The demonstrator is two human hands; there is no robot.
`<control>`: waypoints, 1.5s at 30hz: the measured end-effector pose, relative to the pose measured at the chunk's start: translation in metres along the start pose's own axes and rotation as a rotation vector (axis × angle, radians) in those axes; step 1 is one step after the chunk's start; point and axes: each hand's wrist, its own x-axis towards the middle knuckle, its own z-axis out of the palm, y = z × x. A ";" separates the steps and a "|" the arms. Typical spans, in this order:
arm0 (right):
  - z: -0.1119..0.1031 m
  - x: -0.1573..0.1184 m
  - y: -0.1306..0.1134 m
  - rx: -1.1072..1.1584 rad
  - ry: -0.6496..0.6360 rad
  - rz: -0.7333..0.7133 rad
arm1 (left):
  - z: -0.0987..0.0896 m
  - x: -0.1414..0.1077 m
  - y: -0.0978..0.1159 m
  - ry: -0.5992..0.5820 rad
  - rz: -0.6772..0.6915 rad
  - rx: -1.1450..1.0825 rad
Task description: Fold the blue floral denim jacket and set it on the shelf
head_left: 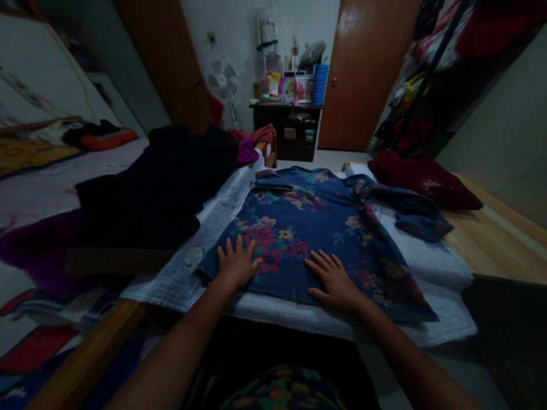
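Note:
A dark blue floral garment is spread out on a white cloth. My left hand lies flat on its near left part, fingers apart. Near the lower middle edge, my right hand rests palm down with spread fingers. Neither hand grips anything. One sleeve of the garment reaches out to the right, bent toward its cuff; the left sleeve lies folded in at the top left.
Dark clothes are heaped at the left, by a purple cloth. A maroon garment lies on the wooden surface at right. Farther back stand a fan and a dark shelf.

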 end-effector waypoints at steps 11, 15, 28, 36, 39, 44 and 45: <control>-0.008 0.089 0.037 0.036 0.111 0.126 | 0.015 0.009 0.105 0.098 0.567 -0.202; -0.008 0.127 0.064 -0.021 0.120 0.194 | 0.028 0.004 0.100 0.136 0.550 -0.237; -0.015 0.203 0.117 -0.095 0.175 0.412 | -0.051 0.086 0.118 -0.220 0.572 -0.251; -0.014 0.198 0.114 -0.078 0.226 0.415 | -0.043 0.238 0.159 0.015 0.323 -0.351; -0.015 0.199 0.115 -0.065 0.229 0.415 | -0.023 0.261 0.164 0.053 0.183 -0.354; -0.011 0.201 0.120 -0.052 0.261 0.445 | 0.013 0.272 0.156 0.282 0.089 -0.325; -0.010 0.201 0.121 -0.050 0.276 0.462 | 0.017 0.272 0.155 0.279 0.099 -0.319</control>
